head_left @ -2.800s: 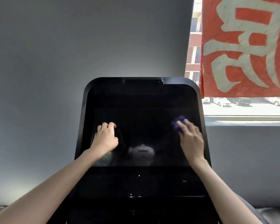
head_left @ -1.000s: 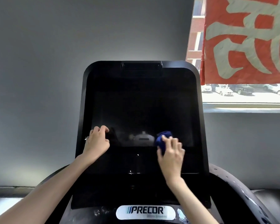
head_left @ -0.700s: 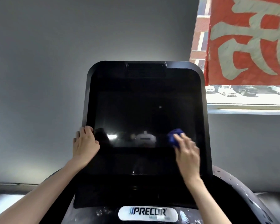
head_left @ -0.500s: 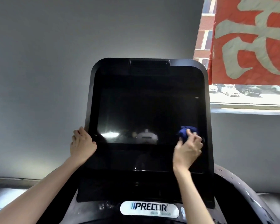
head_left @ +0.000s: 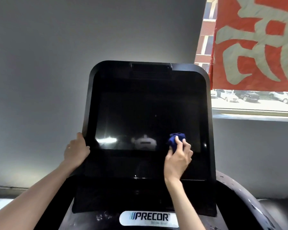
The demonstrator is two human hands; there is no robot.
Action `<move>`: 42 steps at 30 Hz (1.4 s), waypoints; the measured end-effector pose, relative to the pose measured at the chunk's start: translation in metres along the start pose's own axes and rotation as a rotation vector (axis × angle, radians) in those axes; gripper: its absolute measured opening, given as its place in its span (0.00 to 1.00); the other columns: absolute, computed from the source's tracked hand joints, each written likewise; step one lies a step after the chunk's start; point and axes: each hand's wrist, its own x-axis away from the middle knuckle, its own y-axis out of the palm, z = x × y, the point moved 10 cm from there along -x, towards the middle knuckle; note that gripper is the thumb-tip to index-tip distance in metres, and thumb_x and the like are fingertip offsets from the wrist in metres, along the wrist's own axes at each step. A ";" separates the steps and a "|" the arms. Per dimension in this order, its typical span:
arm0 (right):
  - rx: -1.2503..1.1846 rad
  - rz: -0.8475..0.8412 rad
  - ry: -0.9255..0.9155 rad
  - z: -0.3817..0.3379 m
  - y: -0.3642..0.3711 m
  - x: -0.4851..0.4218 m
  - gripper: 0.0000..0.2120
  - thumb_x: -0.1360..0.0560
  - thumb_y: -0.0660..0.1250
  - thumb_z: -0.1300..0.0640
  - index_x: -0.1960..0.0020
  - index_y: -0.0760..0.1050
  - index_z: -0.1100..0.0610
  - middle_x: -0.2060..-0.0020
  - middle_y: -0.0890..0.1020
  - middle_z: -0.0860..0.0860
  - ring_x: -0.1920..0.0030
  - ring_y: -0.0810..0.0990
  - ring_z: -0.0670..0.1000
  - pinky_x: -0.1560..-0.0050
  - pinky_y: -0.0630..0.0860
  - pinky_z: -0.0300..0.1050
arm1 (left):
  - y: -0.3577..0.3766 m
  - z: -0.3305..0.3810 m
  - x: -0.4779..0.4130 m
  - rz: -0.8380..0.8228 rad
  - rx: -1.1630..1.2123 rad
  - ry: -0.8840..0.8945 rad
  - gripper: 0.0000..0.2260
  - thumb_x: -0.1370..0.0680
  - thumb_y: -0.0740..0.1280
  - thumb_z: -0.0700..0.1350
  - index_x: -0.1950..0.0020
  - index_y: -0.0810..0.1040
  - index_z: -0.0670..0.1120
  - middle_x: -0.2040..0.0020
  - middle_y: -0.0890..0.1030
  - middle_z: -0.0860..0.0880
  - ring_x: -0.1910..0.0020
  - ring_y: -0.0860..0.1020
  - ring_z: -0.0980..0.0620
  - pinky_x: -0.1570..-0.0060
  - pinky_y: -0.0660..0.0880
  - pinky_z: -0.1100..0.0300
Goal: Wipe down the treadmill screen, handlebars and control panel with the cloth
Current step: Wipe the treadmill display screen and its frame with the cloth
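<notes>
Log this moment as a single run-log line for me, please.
phase: wiping | right hand: presses bunched dark-blue cloth on lower right of glossy black treadmill screen | left hand: grips screen's left edge

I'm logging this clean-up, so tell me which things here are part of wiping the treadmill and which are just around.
In the job: treadmill screen, blue cloth in right hand, left hand gripping the screen's edge, handlebar.
Just around: red banner, window, parked cars, grey wall.
</notes>
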 end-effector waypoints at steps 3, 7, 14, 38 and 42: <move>-0.024 -0.127 -0.331 -0.072 0.046 0.042 0.28 0.40 0.76 0.66 0.42 0.78 0.52 0.42 0.78 0.54 0.46 0.73 0.54 0.44 0.69 0.49 | -0.001 0.001 -0.004 -0.005 -0.055 -0.005 0.10 0.23 0.64 0.38 0.44 0.70 0.37 0.54 0.76 0.39 0.54 0.75 0.39 0.60 0.69 0.53; -0.001 -0.338 -0.759 -0.121 0.081 0.098 0.30 0.39 0.77 0.61 0.38 0.76 0.47 0.38 0.77 0.49 0.39 0.74 0.49 0.40 0.69 0.42 | -0.001 0.005 -0.005 -0.006 -0.086 0.006 0.06 0.24 0.62 0.36 0.48 0.71 0.37 0.58 0.73 0.42 0.58 0.72 0.43 0.60 0.68 0.53; 0.064 -0.036 -0.363 -0.027 0.014 -0.003 0.24 0.31 0.73 0.64 0.36 0.74 0.53 0.38 0.75 0.54 0.44 0.76 0.56 0.44 0.75 0.53 | 0.001 0.000 -0.009 0.028 -0.106 0.028 0.10 0.22 0.64 0.40 0.43 0.73 0.38 0.53 0.78 0.39 0.50 0.76 0.39 0.57 0.69 0.54; -0.146 -0.456 -0.659 -0.183 0.119 0.132 0.32 0.39 0.73 0.68 0.38 0.76 0.48 0.36 0.75 0.49 0.36 0.73 0.53 0.38 0.71 0.48 | 0.006 -0.013 -0.017 0.038 -0.088 0.049 0.17 0.23 0.67 0.45 0.36 0.73 0.43 0.47 0.81 0.41 0.45 0.77 0.40 0.48 0.72 0.51; -0.058 -0.484 -0.912 -0.175 0.107 0.154 0.24 0.33 0.67 0.60 0.39 0.76 0.44 0.36 0.76 0.46 0.37 0.74 0.49 0.40 0.73 0.44 | 0.009 -0.011 -0.016 0.038 -0.076 0.063 0.16 0.23 0.66 0.44 0.36 0.71 0.42 0.48 0.81 0.41 0.44 0.76 0.39 0.48 0.71 0.51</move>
